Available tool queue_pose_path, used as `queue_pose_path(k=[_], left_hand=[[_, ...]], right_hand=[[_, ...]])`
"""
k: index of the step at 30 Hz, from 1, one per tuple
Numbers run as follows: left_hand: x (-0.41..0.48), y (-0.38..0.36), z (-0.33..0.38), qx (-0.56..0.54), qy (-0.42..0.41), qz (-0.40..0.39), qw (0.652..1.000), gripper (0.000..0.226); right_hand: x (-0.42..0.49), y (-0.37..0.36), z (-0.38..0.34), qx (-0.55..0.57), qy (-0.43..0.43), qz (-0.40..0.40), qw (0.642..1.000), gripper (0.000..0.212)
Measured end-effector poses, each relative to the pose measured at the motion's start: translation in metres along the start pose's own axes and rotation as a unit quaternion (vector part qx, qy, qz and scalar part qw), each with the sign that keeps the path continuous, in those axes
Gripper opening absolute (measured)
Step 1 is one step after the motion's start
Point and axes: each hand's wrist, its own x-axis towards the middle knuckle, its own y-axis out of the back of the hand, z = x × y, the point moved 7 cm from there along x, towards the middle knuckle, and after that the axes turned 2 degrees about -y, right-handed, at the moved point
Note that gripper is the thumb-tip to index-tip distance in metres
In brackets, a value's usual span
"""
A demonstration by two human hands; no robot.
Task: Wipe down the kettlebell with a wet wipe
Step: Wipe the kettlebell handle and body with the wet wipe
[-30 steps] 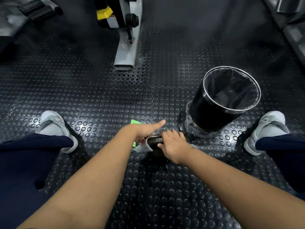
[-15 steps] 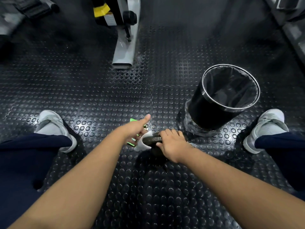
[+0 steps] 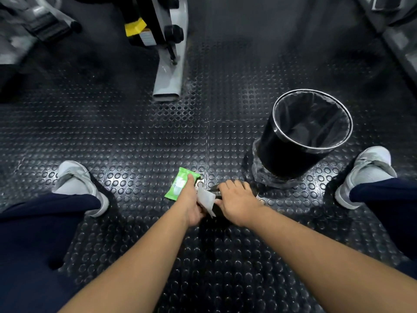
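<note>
Wiping goes on: your left hand (image 3: 190,205) has slid back toward you off the kettlebell (image 3: 214,190), which sits low centre of frame on the floor (image 3: 135,143), uncovering more of the green wipe pack (image 3: 180,185). Its fingers pinch the wet wipe (image 3: 205,199), index straight out over the pack. Your right hand (image 3: 238,201) stays clamped on the mostly hidden kettlebell. Likely mid-task, with more passes due. The bin (image 3: 288,154), right of centre, has a black liner (image 3: 311,123) and nothing visible inside.

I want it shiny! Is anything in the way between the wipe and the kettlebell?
Nothing visible is. The left hand holds the wet wipe right against the kettlebell, which the right hand grips. The green pack lies aside.
</note>
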Motion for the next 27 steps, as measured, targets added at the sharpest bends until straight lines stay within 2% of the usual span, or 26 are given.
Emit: queue_pose_path(k=[2, 5, 8, 14, 18, 23, 27], left_hand=[[-0.001, 0.003, -0.007, 0.017, 0.022, -0.004, 1.0, 0.099], [-0.006, 0.01, -0.018, 0.053, 0.021, 0.035, 0.998, 0.092], [-0.004, 0.015, -0.02, 0.02, -0.003, 0.056, 0.998, 0.085], [-0.008, -0.01, -0.011, -0.119, 0.001, -0.001, 0.993, 0.102], [-0.004, -0.008, -0.014, -0.129, 0.009, 0.003, 0.992, 0.101], [-0.003, -0.014, -0.018, -0.198, 0.004, -0.013, 0.98, 0.115], [-0.012, -0.016, -0.002, -0.211, -0.02, -0.023, 0.977, 0.117]], right_hand=[[0.0, 0.001, 0.0, 0.003, -0.001, -0.002, 1.0, 0.041], [-0.001, 0.003, -0.001, 0.007, 0.001, -0.004, 1.0, 0.04], [-0.001, 0.003, -0.001, 0.008, 0.007, 0.002, 1.0, 0.04], [0.001, 0.001, 0.0, 0.014, 0.005, 0.008, 1.0, 0.039], [0.001, 0.0, 0.0, 0.01, 0.008, 0.015, 1.0, 0.04], [0.0, -0.002, 0.001, 0.018, 0.006, 0.022, 1.0, 0.04], [0.003, -0.003, 0.002, 0.033, -0.013, 0.036, 0.999, 0.038]])
